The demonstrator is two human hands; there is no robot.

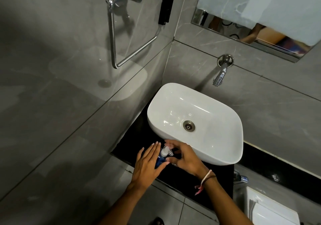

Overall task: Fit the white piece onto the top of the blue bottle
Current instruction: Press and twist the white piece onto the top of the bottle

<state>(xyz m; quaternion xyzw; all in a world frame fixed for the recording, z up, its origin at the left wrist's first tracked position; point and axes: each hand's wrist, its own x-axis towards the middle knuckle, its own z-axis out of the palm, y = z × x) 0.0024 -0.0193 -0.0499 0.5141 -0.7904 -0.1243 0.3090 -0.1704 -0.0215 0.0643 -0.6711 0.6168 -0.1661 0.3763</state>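
Black counter (pixel 132 143), blue bottle (pixel 159 161) between hands

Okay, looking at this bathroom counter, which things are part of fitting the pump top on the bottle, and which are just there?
Part of the job:
- blue bottle
- white piece at the bottle's top
- left hand and right hand, either side of the bottle

Just there:
- white sink
- wall tap
- chrome towel holder
- mirror
- black counter
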